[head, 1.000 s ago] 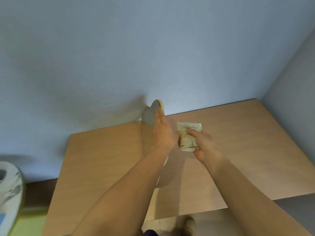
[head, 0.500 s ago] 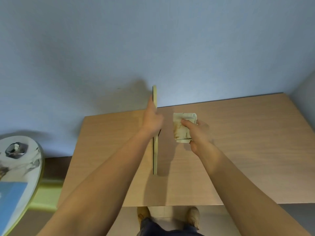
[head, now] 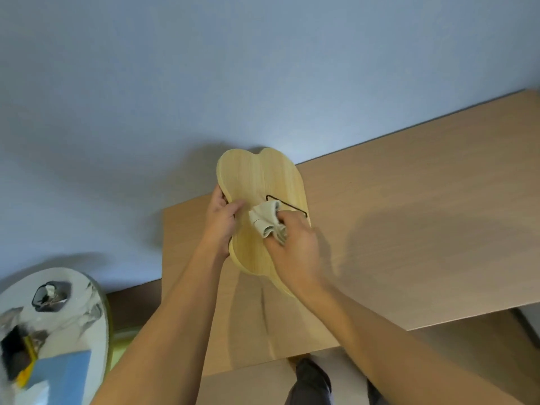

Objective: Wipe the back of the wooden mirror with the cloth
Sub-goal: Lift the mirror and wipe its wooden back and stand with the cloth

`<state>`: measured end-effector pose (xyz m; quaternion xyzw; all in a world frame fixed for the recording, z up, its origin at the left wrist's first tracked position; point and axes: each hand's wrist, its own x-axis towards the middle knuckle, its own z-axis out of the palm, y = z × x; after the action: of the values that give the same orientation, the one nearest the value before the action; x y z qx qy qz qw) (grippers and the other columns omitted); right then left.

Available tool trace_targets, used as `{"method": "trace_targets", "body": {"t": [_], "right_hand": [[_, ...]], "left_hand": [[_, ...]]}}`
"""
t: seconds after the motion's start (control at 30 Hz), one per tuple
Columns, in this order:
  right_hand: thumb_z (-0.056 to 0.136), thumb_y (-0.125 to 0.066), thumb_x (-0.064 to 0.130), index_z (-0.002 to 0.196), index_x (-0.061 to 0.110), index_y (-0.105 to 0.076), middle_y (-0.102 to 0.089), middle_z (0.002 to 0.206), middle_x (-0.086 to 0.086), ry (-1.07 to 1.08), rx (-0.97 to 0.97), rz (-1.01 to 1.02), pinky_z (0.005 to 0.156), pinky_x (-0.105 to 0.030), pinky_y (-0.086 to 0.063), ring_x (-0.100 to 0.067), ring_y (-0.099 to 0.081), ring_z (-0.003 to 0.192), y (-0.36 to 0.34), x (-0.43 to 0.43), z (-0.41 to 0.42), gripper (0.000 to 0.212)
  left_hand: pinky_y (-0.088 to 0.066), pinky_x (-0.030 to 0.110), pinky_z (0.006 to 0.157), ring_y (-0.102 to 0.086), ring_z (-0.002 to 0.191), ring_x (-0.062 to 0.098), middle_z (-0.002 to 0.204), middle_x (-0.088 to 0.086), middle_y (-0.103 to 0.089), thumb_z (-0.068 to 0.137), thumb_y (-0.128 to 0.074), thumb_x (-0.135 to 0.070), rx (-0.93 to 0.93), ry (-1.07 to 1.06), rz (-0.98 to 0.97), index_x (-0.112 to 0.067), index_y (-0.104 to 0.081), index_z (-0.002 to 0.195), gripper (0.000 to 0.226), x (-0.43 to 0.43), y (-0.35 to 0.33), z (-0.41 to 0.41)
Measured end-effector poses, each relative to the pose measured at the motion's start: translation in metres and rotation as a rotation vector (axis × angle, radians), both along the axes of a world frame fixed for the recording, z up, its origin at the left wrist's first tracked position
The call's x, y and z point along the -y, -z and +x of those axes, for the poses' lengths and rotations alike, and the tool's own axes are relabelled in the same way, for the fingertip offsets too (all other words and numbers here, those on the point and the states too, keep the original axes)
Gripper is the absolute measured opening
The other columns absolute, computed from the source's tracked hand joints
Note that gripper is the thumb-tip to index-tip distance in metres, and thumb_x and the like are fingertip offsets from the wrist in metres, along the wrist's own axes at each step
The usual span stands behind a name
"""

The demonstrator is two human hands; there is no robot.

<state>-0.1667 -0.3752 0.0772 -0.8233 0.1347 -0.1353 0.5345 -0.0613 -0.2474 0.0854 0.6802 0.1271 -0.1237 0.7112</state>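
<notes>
The wooden mirror (head: pixel 257 182) is held above the table with its pale wooden back facing me; a thin black wire stand (head: pixel 273 197) crosses that back. My left hand (head: pixel 220 220) grips the mirror's left edge, thumb on the back. My right hand (head: pixel 295 247) holds a bunched off-white cloth (head: pixel 266 217) pressed against the middle of the back. The mirror's glass side is hidden.
A light wooden table (head: pixel 409 229) stands against a blue-grey wall (head: pixel 204 68). At the lower left is a round white marbled table (head: pixel 73 311) with a dark object (head: pixel 49 293) and a blue box (head: pixel 61 375) on it. My legs show below the table's front edge.
The mirror turned from edge-on to its wooden back facing me. My right hand lifted the cloth off the table and onto the mirror's back. The view swung left.
</notes>
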Motion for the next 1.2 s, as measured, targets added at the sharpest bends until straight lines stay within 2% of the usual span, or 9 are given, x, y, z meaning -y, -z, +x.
{"method": "trace_targets", "body": {"t": [0.17,0.27,0.4,0.53,0.73,0.87,0.97,1.07,1.2], "right_hand": [[0.086,-0.071,0.021,0.132,0.011,-0.058,-0.057,0.113,-0.011,-0.240,0.011,-0.269,0.080,-0.047,-0.052,-0.030,-0.054,0.098,0.021,-0.057,-0.003,0.048],[0.085,-0.072,0.016,0.135,0.010,-0.058,-0.059,0.113,-0.014,-0.322,0.017,-0.448,0.083,-0.048,-0.051,-0.033,-0.054,0.095,0.033,-0.064,-0.006,0.052],[0.084,-0.071,0.004,0.130,0.004,-0.063,-0.057,0.105,-0.023,-0.386,-0.070,-0.414,0.072,-0.044,-0.050,-0.038,-0.056,0.086,0.052,-0.044,-0.011,0.047],[0.084,-0.070,-0.003,0.130,0.005,-0.065,-0.053,0.098,-0.020,-0.214,-0.209,-0.298,0.062,-0.038,-0.045,-0.029,-0.051,0.075,0.087,0.003,-0.026,0.047],[0.094,-0.056,0.001,0.121,0.003,-0.058,-0.048,0.108,-0.012,-0.003,-0.453,-0.294,0.072,-0.041,-0.050,-0.036,-0.057,0.085,0.124,0.065,-0.043,0.028],[0.089,-0.057,-0.005,0.117,0.001,-0.059,-0.049,0.102,-0.002,0.018,-0.251,-0.232,0.069,-0.032,-0.039,-0.027,-0.055,0.085,0.086,0.040,-0.030,0.028],[0.086,-0.058,-0.005,0.121,0.005,-0.060,-0.052,0.102,0.000,-0.204,-0.059,-0.123,0.071,-0.035,-0.042,-0.026,-0.056,0.092,0.044,-0.017,-0.019,0.037],[0.089,-0.067,0.003,0.142,0.007,-0.051,-0.052,0.112,-0.017,-0.418,-0.013,-0.217,0.077,-0.039,-0.047,-0.033,-0.054,0.094,0.031,-0.060,-0.017,0.055],[0.091,-0.066,0.002,0.134,0.003,-0.057,-0.051,0.111,-0.019,-0.303,-0.102,-0.140,0.072,-0.040,-0.049,-0.034,-0.057,0.084,0.054,-0.040,-0.011,0.044]], "left_hand": [[-0.063,0.033,0.073,-0.079,0.098,0.019,0.123,0.004,-0.075,0.101,-0.055,0.000,-0.094,-0.039,-0.224,-0.019,-0.054,0.149,0.051,-0.025,0.028,0.002],[-0.064,0.039,0.080,-0.076,0.106,0.023,0.137,0.009,-0.070,0.101,-0.057,-0.004,-0.107,-0.037,-0.291,-0.021,-0.051,0.153,0.055,-0.038,0.044,-0.001],[-0.055,0.060,0.102,-0.067,0.125,0.039,0.142,0.012,-0.068,0.097,-0.058,0.000,-0.150,-0.072,-0.346,-0.027,-0.056,0.148,0.058,-0.046,0.066,-0.010],[-0.061,0.055,0.090,-0.071,0.113,0.030,0.128,0.002,-0.075,0.086,-0.056,0.006,-0.122,-0.077,-0.331,-0.027,-0.061,0.143,0.065,-0.051,0.079,-0.013],[-0.062,0.054,0.086,-0.072,0.112,0.026,0.131,-0.001,-0.075,0.079,-0.059,0.002,-0.124,-0.074,-0.338,-0.031,-0.064,0.141,0.070,-0.053,0.082,-0.013],[-0.062,0.051,0.085,-0.073,0.112,0.025,0.131,0.000,-0.075,0.087,-0.062,-0.001,-0.103,-0.083,-0.353,-0.028,-0.061,0.144,0.063,-0.050,0.080,-0.017],[-0.059,0.050,0.099,-0.070,0.124,0.029,0.140,0.008,-0.071,0.098,-0.063,-0.020,-0.167,-0.130,-0.470,-0.020,-0.063,0.145,0.047,-0.045,0.079,-0.021],[-0.059,0.039,0.089,-0.073,0.107,0.024,0.112,0.004,-0.077,0.090,-0.071,-0.046,-0.191,-0.097,-0.574,-0.019,-0.079,0.110,0.035,-0.043,0.069,-0.020],[-0.054,0.043,0.103,-0.069,0.118,0.027,0.122,0.004,-0.076,0.094,-0.066,-0.050,-0.124,-0.164,-0.522,-0.023,-0.080,0.117,0.039,-0.041,0.072,-0.022]]}}
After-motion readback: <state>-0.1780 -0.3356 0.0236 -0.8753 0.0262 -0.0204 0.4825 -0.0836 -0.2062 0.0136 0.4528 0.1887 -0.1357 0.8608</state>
